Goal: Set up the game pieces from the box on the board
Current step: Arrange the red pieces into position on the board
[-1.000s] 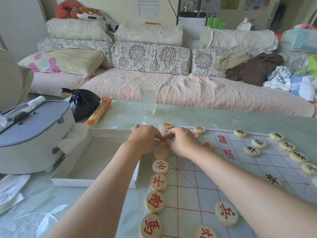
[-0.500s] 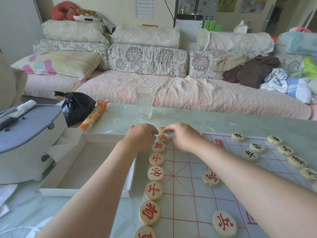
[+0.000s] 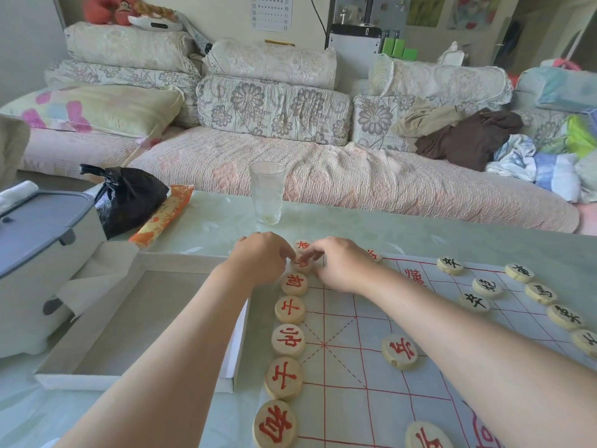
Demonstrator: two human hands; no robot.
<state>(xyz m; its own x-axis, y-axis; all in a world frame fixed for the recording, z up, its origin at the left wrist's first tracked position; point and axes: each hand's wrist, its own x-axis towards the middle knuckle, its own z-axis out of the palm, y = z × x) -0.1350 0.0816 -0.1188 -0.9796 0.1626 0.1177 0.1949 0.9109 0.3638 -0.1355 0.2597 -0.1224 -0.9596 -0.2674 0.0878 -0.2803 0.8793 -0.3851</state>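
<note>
The round piece (image 3: pixel 302 263) sat near the far end of the row of red pieces (image 3: pixel 288 341), on the board (image 3: pixel 355 367). It was pale wood with a red mark. Your left hand (image 3: pixel 261 258) and right hand (image 3: pixel 339 266) both pinched it with curled fingertips, likely to line it up. The box (image 3: pixel 139 318) lay just beside.

Red side's mostly lined up, lol
Round wooden red-lettered pieces (image 3: pixel 288 340) lie flat in a column down the board's (image 3: pixel 355 367) left edge. Black-lettered pieces (image 3: pixel 486 287) are scattered toward its right edge, and the shallow white box (image 3: pixel 145 312) sits open just left.
</note>
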